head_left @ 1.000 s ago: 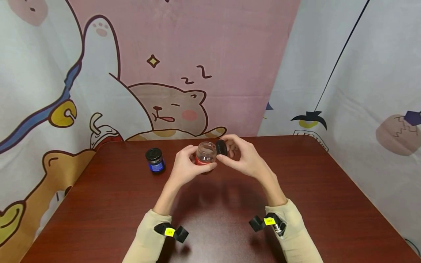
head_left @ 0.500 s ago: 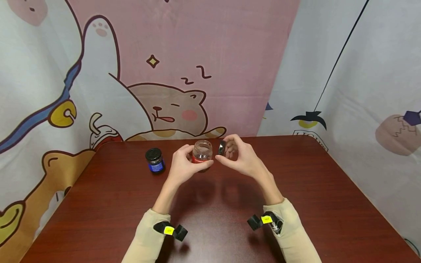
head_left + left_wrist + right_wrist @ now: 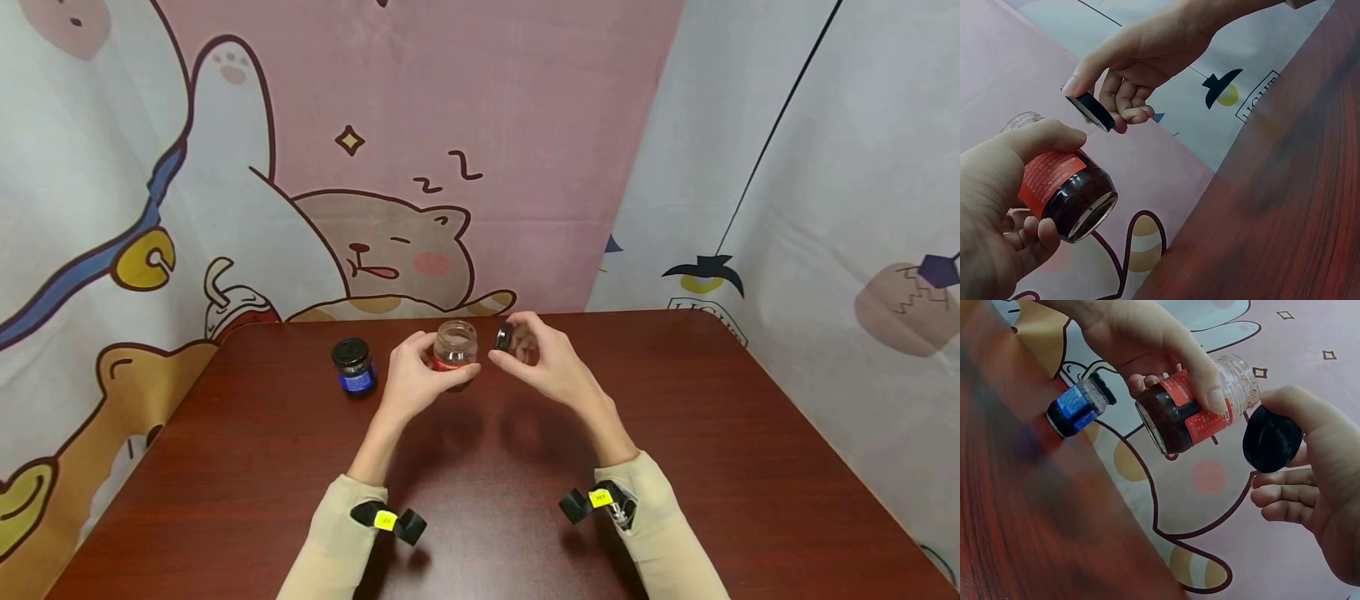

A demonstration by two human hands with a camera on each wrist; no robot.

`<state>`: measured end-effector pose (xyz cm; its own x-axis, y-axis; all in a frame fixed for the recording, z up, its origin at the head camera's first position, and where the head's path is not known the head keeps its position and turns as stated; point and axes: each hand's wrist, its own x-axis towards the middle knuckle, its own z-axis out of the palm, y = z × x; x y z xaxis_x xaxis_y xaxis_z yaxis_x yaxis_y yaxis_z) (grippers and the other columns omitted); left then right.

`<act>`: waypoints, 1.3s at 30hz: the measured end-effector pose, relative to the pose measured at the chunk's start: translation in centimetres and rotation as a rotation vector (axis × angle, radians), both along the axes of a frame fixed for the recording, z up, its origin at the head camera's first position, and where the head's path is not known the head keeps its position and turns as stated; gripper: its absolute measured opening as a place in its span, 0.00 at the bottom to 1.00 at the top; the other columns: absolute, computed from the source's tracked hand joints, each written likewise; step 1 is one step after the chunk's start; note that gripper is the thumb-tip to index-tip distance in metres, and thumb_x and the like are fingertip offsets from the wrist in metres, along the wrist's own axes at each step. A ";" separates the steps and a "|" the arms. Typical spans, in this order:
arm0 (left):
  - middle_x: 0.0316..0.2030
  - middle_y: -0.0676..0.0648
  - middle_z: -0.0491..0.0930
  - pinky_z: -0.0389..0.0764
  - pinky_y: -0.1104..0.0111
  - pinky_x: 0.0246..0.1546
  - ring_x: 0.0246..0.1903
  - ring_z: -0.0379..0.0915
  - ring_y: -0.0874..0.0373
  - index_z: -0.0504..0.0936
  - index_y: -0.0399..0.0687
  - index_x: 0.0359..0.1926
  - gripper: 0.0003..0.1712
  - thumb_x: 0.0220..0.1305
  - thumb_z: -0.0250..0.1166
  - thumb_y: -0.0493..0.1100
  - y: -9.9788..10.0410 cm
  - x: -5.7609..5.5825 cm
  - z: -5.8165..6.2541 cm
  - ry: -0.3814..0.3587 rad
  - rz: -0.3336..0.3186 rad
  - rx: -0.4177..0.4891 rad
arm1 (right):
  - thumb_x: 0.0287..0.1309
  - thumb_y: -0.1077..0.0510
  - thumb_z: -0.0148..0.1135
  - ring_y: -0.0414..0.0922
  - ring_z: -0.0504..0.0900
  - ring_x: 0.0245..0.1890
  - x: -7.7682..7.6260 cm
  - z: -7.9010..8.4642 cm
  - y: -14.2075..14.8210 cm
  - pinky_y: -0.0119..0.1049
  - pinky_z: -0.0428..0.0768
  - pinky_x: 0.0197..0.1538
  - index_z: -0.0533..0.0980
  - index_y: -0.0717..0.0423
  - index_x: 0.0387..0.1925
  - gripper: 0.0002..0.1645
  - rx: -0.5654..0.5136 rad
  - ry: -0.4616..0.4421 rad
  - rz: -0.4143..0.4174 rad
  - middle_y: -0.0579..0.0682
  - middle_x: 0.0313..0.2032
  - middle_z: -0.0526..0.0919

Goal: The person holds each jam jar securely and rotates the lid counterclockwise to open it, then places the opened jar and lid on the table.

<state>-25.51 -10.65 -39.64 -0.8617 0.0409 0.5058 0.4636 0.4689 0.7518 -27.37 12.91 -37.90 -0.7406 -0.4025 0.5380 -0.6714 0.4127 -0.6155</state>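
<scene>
A glass jar with a red label (image 3: 1213, 425) and dark contents is gripped by my left hand (image 3: 417, 377), thumb across its front. Its mouth is uncovered, and the jar is held above the table. Just to the right, my right hand (image 3: 549, 360) pinches a black lid (image 3: 1272, 439) on edge between thumb and fingers. A small gap separates the lid from the jar. In the left wrist view the lid (image 3: 1090, 111) shows side-on near the jar's neck. Left of the left hand, a second jar with a blue label (image 3: 357, 379) stands upright, its black lid on.
Everything is over a dark reddish-brown wooden table (image 3: 247, 467). Behind its far edge hangs a cloth printed with cartoon animals (image 3: 405, 250). A cable (image 3: 941, 562) shows beside the table at the lower right.
The left hand has moved the red-labelled jar leftward, widening the gap to the lid. The right hand has shifted only slightly, and the lid has turned more edge-on. The blue-labelled jar stays put.
</scene>
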 end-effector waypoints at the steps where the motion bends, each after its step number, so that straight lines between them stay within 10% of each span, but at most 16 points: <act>1: 0.29 0.52 0.77 0.74 0.64 0.25 0.26 0.72 0.58 0.88 0.50 0.38 0.22 0.42 0.84 0.52 0.0 0.0 0.0 -0.002 0.002 0.001 | 0.60 0.51 0.72 0.42 0.76 0.28 -0.1 -0.1 0.0 0.35 0.75 0.32 0.73 0.56 0.55 0.26 0.000 0.000 -0.002 0.46 0.31 0.78; 18: 0.30 0.50 0.77 0.74 0.64 0.26 0.28 0.73 0.56 0.87 0.48 0.38 0.22 0.43 0.84 0.52 -0.7 -0.7 -1.2 -0.050 0.050 -0.019 | 0.55 0.51 0.76 0.47 0.82 0.31 -1.0 -1.5 -0.6 0.49 0.82 0.38 0.72 0.59 0.52 0.29 0.026 -0.064 -0.027 0.55 0.33 0.82; 39: 0.32 0.49 0.80 0.73 0.62 0.32 0.34 0.74 0.53 0.87 0.45 0.39 0.25 0.42 0.84 0.52 -1.4 -1.5 -3.2 -0.124 0.127 -0.028 | 0.50 0.51 0.76 0.44 0.81 0.35 -2.5 -4.0 -1.9 0.37 0.81 0.40 0.69 0.59 0.51 0.32 0.144 -0.208 -0.087 0.50 0.34 0.81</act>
<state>-27.04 -12.05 -42.86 -0.9164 -0.0602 0.3958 0.3038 0.5393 0.7854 -29.89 10.98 -41.87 -0.8645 -0.3939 0.3122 -0.4946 0.5563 -0.6677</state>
